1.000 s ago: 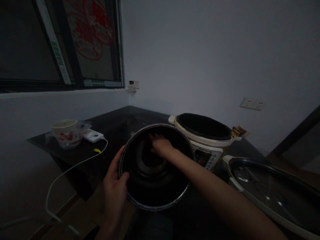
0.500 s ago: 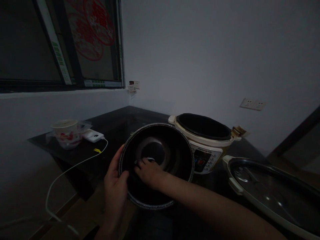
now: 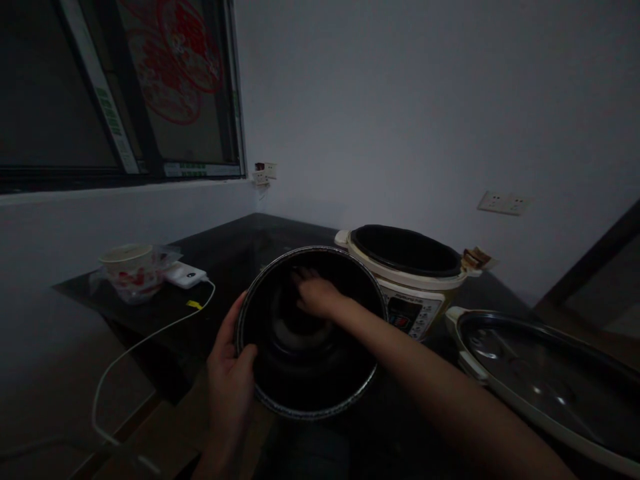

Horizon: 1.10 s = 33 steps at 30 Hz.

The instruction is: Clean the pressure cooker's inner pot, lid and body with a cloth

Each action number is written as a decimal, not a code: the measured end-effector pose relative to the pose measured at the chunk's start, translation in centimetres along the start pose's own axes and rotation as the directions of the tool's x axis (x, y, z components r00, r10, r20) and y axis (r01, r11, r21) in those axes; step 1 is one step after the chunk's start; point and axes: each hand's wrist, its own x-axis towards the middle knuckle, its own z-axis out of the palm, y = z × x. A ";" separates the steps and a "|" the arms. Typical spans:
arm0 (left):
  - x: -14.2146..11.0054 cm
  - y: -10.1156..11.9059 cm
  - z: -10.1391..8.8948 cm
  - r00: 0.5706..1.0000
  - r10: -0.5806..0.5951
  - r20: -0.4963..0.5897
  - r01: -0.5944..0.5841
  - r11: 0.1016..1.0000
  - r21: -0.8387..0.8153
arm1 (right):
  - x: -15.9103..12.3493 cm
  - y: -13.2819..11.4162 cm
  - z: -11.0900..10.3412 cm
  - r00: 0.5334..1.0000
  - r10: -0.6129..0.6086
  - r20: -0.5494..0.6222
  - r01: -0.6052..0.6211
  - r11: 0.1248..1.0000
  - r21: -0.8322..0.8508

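A dark rice-cooker inner pot is tilted with its mouth toward me, its pale metal rim showing. My left hand grips it at the left side, thumb over the rim and fingers behind the wall. Inside the pot, my right hand is against the upper part of the interior, fingers bent and blurred. Whatever lies under those fingers is too dark to make out. Just behind the pot stands a white electric cooker with its top open, a control panel on its front.
A glass lid with a pale rim lies at the right. On the dark table, a cup in a plastic bag stands at the left beside a white power bank. A white cable hangs off the edge. Wall sockets sit behind.
My right hand has moved up inside the pot, from the lower left of the interior to the upper wall. My left hand keeps its hold on the rim.
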 end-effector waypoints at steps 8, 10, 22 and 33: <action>-0.3 0.0 0.0 0.999 0.042 -0.013 -0.042 0.999 0.015 | -3.0 2.4 -0.2 0.991 0.131 0.036 -0.131 0.991 -0.013; -0.4 0.1 0.1 0.999 0.033 -0.017 -0.033 0.999 0.011 | -3.1 2.0 0.1 0.993 0.115 0.031 -0.115 0.993 -0.025; -0.2 -0.1 -0.1 0.998 0.066 0.005 -0.066 0.997 0.039 | -5.4 -4.0 4.8 0.955 -0.251 0.160 0.265 0.961 -0.074; -0.3 0.2 0.2 1.000 0.028 -0.014 -0.028 0.999 0.022 | -4.4 -1.6 3.4 0.983 -0.167 0.082 0.175 0.980 -0.100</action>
